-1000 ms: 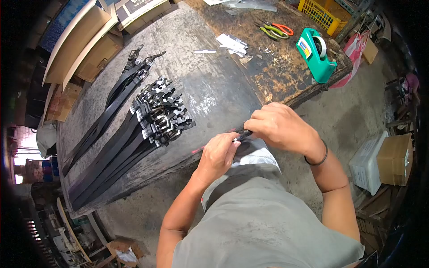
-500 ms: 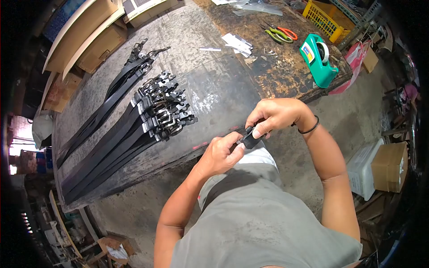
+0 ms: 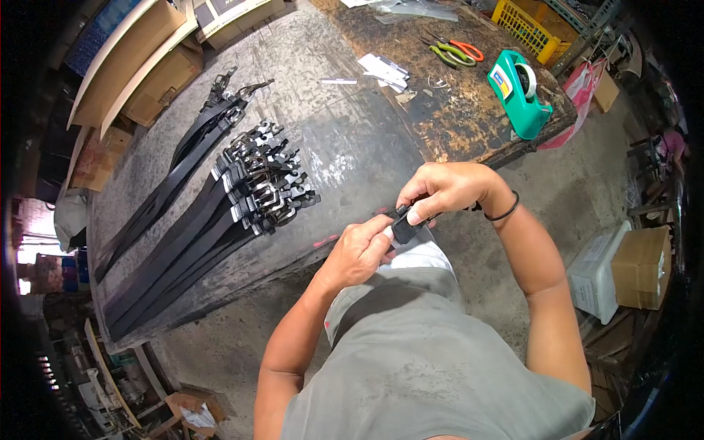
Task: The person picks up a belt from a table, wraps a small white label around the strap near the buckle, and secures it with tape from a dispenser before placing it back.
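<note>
A short black strap piece (image 3: 405,230) is held between my two hands at the table's near edge, in front of my body. My left hand (image 3: 357,253) pinches its left end with thumb and fingertips. From above, my right hand (image 3: 449,192) grips the upper part, thumb on top and fingers curled beneath. The rest of the piece is hidden by the fingers. To the left on the table lies a thick bundle of black straps (image 3: 176,242) with metal and black buckles (image 3: 268,180) at one end. Behind it rests a smaller bundle of black straps (image 3: 187,158).
A green tape dispenser (image 3: 519,99) stands at the table's right end. Near it are green-handled pliers (image 3: 451,56), an orange-handled tool (image 3: 471,50) and white paper slips (image 3: 383,71). Cardboard boxes (image 3: 165,81) line the far left; a yellow crate (image 3: 528,31) is behind.
Both hands stay on the black strap piece, its flat face now turned more toward the camera. My right hand has shifted slightly left. The bundles lie as before.
</note>
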`<state>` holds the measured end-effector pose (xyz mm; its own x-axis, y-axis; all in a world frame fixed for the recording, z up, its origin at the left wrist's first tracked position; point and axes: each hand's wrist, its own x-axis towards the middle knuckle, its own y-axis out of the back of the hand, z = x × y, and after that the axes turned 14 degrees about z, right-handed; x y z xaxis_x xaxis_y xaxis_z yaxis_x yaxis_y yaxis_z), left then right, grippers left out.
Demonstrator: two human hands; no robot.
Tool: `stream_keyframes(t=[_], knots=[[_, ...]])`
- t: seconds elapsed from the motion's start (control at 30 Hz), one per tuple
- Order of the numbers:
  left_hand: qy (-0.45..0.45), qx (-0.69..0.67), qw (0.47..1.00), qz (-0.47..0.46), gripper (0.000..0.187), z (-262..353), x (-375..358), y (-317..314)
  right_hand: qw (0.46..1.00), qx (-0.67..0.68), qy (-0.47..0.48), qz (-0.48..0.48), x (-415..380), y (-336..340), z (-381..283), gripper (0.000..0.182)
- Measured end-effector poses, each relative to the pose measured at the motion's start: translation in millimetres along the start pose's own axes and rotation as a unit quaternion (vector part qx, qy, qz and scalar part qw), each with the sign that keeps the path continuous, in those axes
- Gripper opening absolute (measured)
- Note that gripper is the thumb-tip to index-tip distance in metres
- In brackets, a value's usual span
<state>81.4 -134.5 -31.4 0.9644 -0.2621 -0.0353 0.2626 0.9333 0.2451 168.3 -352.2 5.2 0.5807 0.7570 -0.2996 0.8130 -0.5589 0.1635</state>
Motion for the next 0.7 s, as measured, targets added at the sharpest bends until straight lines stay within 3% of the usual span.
stream_keyframes(t=[0.17, 0.27, 0.33, 0.5, 0.6, 0.67, 0.7], knots=[[0.013, 0.016, 1.000, -0.021, 0.020, 3.4, 0.6, 2.0, 0.999, -0.048, 0.015, 0.009, -2.3, -1.4, -5.5, 0.027], [0.030, 0.000, 1.000, 0.000, 0.019, 0.4, -0.7, 0.1, 1.000, -0.008, 0.003, 0.008, -2.9, -2.5, -4.2, 0.027], [-0.038, 0.037, 0.999, -0.001, 0.020, -1.1, -1.1, 0.0, 1.000, -0.006, -0.002, 0.015, -3.3, -2.4, -4.5, 0.027], [-0.007, 0.037, 0.999, 0.017, 0.024, -1.5, -0.4, -2.5, 1.000, -0.017, -0.003, 0.022, -4.0, -2.2, -6.0, 0.027], [-0.013, 0.070, 0.997, 0.001, 0.026, 0.7, 0.2, 0.8, 0.994, -0.101, 0.012, 0.034, -7.2, -5.6, -7.4, 0.027], [-0.012, 0.093, 0.995, -0.015, 0.028, -0.4, 0.1, 8.1, 0.930, -0.250, 0.240, 0.121, -12.1, -12.6, -0.4, 0.021], [0.046, 0.079, 0.992, -0.084, 0.029, -2.1, -0.2, 14.8, 0.931, -0.251, 0.239, 0.119, -18.6, -17.2, -2.7, 0.021]])
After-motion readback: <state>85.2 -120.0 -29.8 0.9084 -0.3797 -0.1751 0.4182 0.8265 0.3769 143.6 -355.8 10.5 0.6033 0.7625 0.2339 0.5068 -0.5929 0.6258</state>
